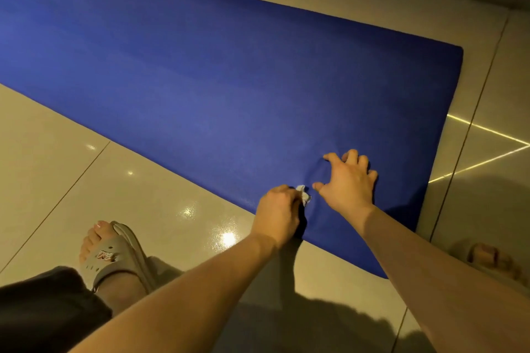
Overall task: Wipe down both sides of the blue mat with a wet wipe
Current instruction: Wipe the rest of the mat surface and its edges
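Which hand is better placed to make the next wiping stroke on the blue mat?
Left. The left hand grips the wet wipe on the blue mat; the right hand holds no wipe and presses the mat, steadying it.

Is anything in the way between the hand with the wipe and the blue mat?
Nothing visible is. The left hand grips the wet wipe right at the near edge of the blue mat. The right hand presses the mat just beside it, not blocking.

Blue mat (200, 71) flat on tiled floor; small crumpled white wet wipe (304, 195) on near edge.
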The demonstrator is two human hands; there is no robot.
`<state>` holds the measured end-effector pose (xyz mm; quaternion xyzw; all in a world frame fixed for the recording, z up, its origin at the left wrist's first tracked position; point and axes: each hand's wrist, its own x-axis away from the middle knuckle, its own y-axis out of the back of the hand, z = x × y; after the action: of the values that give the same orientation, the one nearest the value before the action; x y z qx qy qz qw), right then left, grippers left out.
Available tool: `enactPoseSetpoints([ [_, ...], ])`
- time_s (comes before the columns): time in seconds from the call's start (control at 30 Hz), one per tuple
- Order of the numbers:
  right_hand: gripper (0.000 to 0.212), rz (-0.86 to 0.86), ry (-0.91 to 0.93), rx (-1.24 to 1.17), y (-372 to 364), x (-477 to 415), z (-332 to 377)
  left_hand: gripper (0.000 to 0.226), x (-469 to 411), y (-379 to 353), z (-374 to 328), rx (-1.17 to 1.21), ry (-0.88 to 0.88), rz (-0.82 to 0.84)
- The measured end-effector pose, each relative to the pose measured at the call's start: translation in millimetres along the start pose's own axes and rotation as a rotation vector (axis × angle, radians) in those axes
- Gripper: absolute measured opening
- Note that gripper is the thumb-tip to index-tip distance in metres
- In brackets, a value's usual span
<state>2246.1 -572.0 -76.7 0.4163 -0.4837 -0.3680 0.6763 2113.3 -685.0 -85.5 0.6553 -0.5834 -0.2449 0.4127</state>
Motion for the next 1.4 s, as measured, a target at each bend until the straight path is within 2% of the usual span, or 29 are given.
enactPoseSetpoints([
  [0.07,0.087,0.016,-0.04,0.009,3.7,-4.9,3.1,0.018,-6.8,8.9,4.4,-0.043,-0.058,0.016],
  [0.13,0.106,0.039,-0.046,0.068,7.7,-12.5,3.4,0.018,-16.1,24.9,19.0,-0.067,-0.023,-0.017],
  [0.23,0.129,0.096,-0.039,0.184,14.4,-24.3,5.1,0.019,-33.0,56.8,56.8,-0.041,0.246,-0.168],
  [0.33,0.132,0.157,-0.02,0.282,18.7,-31.9,13.2,0.016,-41.6,69.7,81.0,-0.016,0.457,-0.296],
  [0.4,0.132,0.165,-0.009,0.341,20.2,-34.4,17.9,0.016,-40.6,62.2,73.2,0.025,0.496,-0.333],
  [0.5,0.138,0.155,-0.002,0.387,20.5,-38.9,20.4,0.013,-33.6,37.5,49.3,0.112,0.373,-0.291],
  [0.6,0.151,0.233,-0.008,0.309,22.7,-45.8,15.6,0.016,-30.8,8.7,21.9,0.164,0.206,-0.162],
  [0.7,0.154,0.27,-0.018,0.223,23.2,-50.5,11.4,0.017,-28.4,-9.3,-0.3,0.068,0.034,-0.027],
  [0.83,0.153,0.279,-0.018,0.175,24.0,-49.9,9.8,0.008,-39.6,7.5,19.7,-0.115,-0.198,-0.07],
  [0.9,0.153,0.286,-0.018,0.154,23.8,-50.6,8.5,0.009,-52.1,26.0,45.3,-0.167,-0.128,-0.141],
  [1.03,0.153,0.277,-0.018,0.161,22.8,-49.8,7.5,0.019,-76.5,67.8,98.5,-0.169,0.199,-0.247],
  [1.13,0.153,0.269,-0.008,0.164,22.1,-50.0,7.5,0.018,-75.7,67.4,97.0,-0.082,0.333,-0.283],
  [1.23,0.152,0.266,-0.003,0.166,21.5,-50.9,6.7,0.018,-60.4,39.0,59.4,0.026,0.278,-0.28],
  [1.3,0.152,0.273,0.002,0.162,20.6,-52.0,5.4,0.012,-51.0,16.2,31.5,0.085,0.153,-0.213],
  [1.4,0.153,0.264,0.019,0.174,18.3,-52.1,2.7,0.017,-42.5,-4.5,6.1,0.023,-0.096,-0.045],
])
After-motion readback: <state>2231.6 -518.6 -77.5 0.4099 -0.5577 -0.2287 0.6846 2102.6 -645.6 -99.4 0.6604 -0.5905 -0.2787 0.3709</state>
